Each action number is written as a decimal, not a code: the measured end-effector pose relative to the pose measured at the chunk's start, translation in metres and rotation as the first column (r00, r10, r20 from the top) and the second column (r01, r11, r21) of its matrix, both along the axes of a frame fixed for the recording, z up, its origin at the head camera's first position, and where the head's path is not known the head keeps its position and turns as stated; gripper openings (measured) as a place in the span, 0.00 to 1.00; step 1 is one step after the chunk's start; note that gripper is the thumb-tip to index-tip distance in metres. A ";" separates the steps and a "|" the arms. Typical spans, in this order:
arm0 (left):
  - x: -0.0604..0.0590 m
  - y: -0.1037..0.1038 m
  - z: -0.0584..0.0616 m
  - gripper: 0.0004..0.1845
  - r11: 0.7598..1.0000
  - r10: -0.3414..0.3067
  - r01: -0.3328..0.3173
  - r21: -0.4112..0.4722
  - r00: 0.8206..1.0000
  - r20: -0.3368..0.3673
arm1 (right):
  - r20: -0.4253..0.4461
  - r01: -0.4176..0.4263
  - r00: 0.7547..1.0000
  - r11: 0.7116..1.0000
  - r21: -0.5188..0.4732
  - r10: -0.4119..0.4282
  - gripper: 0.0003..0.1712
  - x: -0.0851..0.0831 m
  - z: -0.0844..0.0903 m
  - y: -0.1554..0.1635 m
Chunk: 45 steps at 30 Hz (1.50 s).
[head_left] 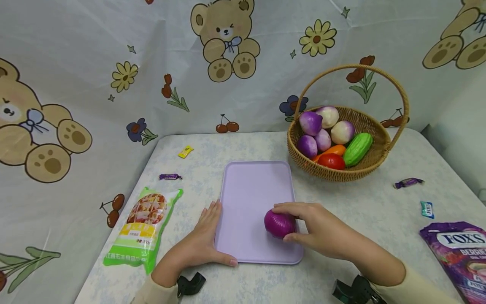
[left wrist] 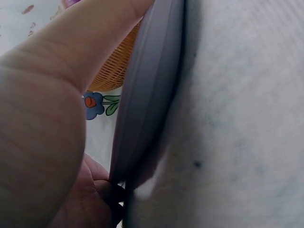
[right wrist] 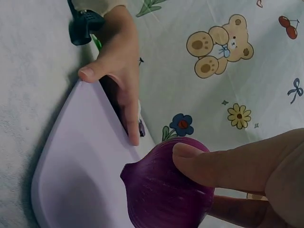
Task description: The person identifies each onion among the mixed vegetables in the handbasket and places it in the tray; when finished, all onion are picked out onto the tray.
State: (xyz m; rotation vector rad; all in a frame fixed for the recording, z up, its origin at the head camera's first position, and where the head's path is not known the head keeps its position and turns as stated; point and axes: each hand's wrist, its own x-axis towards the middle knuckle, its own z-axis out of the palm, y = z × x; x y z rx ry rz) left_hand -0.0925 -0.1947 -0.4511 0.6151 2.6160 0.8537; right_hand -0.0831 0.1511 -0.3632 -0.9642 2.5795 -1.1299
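Note:
A purple onion sits on the near right part of a lavender tray. My right hand grips it from the right, thumb on the near side and fingers over the top. My left hand lies flat on the table against the tray's near left corner, with straight fingers along the left edge and the thumb along the front edge. The left wrist view shows only that hand and the tray's rim up close.
A wicker basket with turnips, a tomato and a green gourd stands behind the tray to the right. A green snack packet lies at the left, a purple candy bag at the near right. Small wrapped candies are scattered about.

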 end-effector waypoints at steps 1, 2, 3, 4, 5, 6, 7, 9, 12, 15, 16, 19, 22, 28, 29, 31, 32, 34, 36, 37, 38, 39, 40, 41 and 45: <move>0.000 0.000 0.000 0.87 1.000 0.000 0.000 -0.001 1.000 -0.001 | 0.017 -0.012 1.000 1.000 -0.005 0.012 0.35 0.001 -0.002 0.001; 0.000 0.000 0.000 0.87 1.000 0.003 -0.003 0.000 1.000 -0.001 | 0.030 -0.017 0.999 1.000 -0.004 0.017 0.35 0.002 -0.005 0.002; 0.000 -0.001 0.000 0.87 1.000 0.003 -0.003 0.001 1.000 -0.001 | 0.039 -0.021 0.999 1.000 -0.003 0.021 0.35 0.003 -0.007 0.003; 0.000 -0.001 0.000 0.87 1.000 0.003 -0.003 0.001 1.000 -0.005 | 0.044 -0.024 0.999 1.000 0.001 0.024 0.35 0.004 -0.009 0.003; 0.000 -0.001 0.000 0.87 1.000 0.002 -0.002 0.002 1.000 -0.007 | 0.049 -0.027 0.998 1.000 0.007 0.026 0.35 0.004 -0.011 0.004; 0.000 -0.001 -0.001 0.87 1.000 0.000 0.000 0.003 1.000 -0.008 | 0.049 -0.032 0.998 0.999 0.013 0.031 0.35 0.005 -0.012 0.004; 0.000 -0.001 -0.001 0.87 1.000 -0.001 0.001 0.004 1.000 -0.010 | 0.046 -0.038 0.998 0.999 0.020 0.037 0.34 0.005 -0.014 0.004; 0.000 -0.002 -0.001 0.87 1.000 -0.005 0.005 0.005 1.000 -0.013 | 0.037 -0.054 0.998 0.998 0.033 0.053 0.34 0.007 -0.018 0.003; 0.000 -0.002 -0.001 0.87 1.000 -0.007 0.007 0.013 1.000 -0.008 | 0.028 -0.077 0.997 0.996 0.051 0.075 0.32 0.009 -0.023 0.002; 0.000 -0.002 -0.001 0.87 1.000 -0.007 0.007 0.022 1.000 -0.001 | 0.035 -0.080 0.996 0.995 0.058 0.078 0.30 0.009 -0.026 0.002; 0.000 -0.001 -0.001 0.87 1.000 -0.007 0.007 0.023 1.000 0.001 | 0.038 -0.077 0.996 0.995 0.057 0.075 0.30 0.009 -0.026 0.003; -0.001 -0.001 -0.001 0.87 1.000 -0.009 0.009 0.019 1.000 -0.004 | 0.044 -0.067 0.997 0.997 0.047 0.065 0.28 0.009 -0.025 0.005; -0.001 -0.001 -0.001 0.87 1.000 -0.010 0.011 0.017 1.000 -0.006 | 0.058 -0.065 0.996 0.997 0.035 0.063 0.27 0.009 -0.024 0.006; -0.001 -0.001 -0.001 0.87 1.000 -0.011 0.012 0.024 1.000 -0.008 | 0.060 -0.068 0.996 0.997 0.028 0.066 0.27 0.011 -0.022 0.008; 0.000 -0.001 -0.001 0.87 1.000 -0.011 0.011 0.025 1.000 -0.008 | 0.056 -0.066 0.996 0.997 0.027 0.065 0.27 0.011 -0.021 0.009; 0.000 -0.001 -0.001 0.87 1.000 -0.009 0.010 0.026 1.000 -0.009 | 0.048 -0.061 0.997 0.998 0.022 0.060 0.27 0.012 -0.019 0.011; 0.000 -0.001 -0.001 0.87 1.000 -0.010 0.010 0.028 1.000 -0.009 | 0.045 -0.059 0.997 0.998 0.020 0.058 0.27 0.012 -0.018 0.012; 0.000 0.000 -0.001 0.87 1.000 -0.011 0.011 0.028 1.000 -0.014 | 0.034 -0.058 0.998 0.998 0.014 0.057 0.27 0.011 -0.017 0.013; 0.000 0.000 -0.001 0.87 1.000 -0.010 0.010 0.026 1.000 -0.016 | 0.020 -0.058 0.998 0.998 0.009 0.057 0.27 0.011 -0.016 0.014; 0.000 0.000 -0.002 0.87 1.000 -0.010 0.011 0.024 1.000 -0.019 | 0.012 -0.057 0.998 0.998 0.004 0.057 0.27 0.011 -0.016 0.015; 0.000 0.000 -0.002 0.87 1.000 -0.011 0.011 0.024 1.000 -0.020 | -0.002 -0.058 0.998 0.998 -0.001 0.058 0.27 0.010 -0.016 0.015; -0.001 0.000 -0.002 0.87 1.000 -0.010 0.011 0.022 1.000 -0.022 | -0.015 -0.058 0.998 0.998 -0.009 0.058 0.26 0.010 -0.016 0.015; -0.001 0.000 -0.002 0.87 1.000 -0.010 0.010 0.021 1.000 -0.023 | -0.024 -0.056 0.998 0.998 -0.016 0.056 0.26 0.010 -0.015 0.014; -0.001 0.000 -0.002 0.87 1.000 -0.009 0.010 0.021 1.000 -0.022 | -0.034 -0.053 0.998 0.998 -0.023 0.052 0.25 0.009 -0.015 0.014; 0.000 -0.001 -0.003 0.87 1.000 -0.007 0.008 0.022 1.000 -0.013 | -0.061 -0.027 0.998 0.999 -0.044 0.025 0.23 0.006 -0.012 0.013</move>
